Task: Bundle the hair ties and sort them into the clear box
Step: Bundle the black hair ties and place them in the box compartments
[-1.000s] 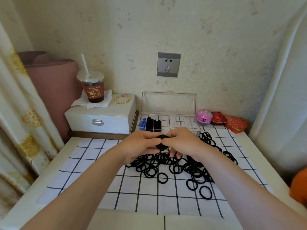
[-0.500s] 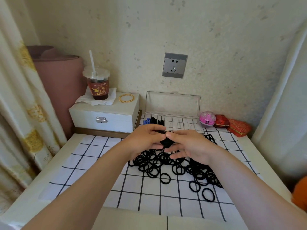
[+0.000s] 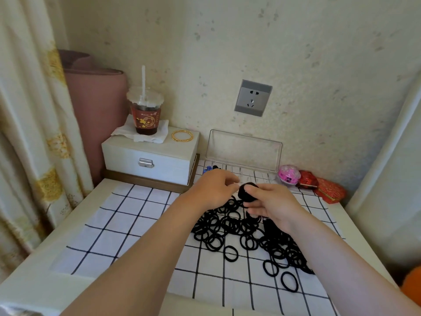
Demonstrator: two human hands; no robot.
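Note:
My right hand [image 3: 271,204] grips a tight bundle of black hair ties [image 3: 246,193] above the table. Curled fingertips of my left hand [image 3: 213,190] pinch at the bundle's left edge. Below both hands a pile of loose black hair ties [image 3: 237,229] spreads over a white checked cloth [image 3: 136,224]. The clear box [image 3: 245,151] stands behind the hands with its lid up against the wall. Dark bundles and a blue item [image 3: 207,168] lie in its leftmost compartments, partly hidden by my left hand.
A white jewellery case [image 3: 148,156] at the back left carries an iced drink with a straw [image 3: 145,115] and a gold bangle [image 3: 182,135]. A pink ball [image 3: 288,175] and red boxes [image 3: 328,190] sit right of the clear box. Curtains hang on both sides.
The camera has shifted and both hands with the bundle have drifted slightly toward the clear box. My left hand has slid to the bundle's left edge, leaving more of the bundle showing.

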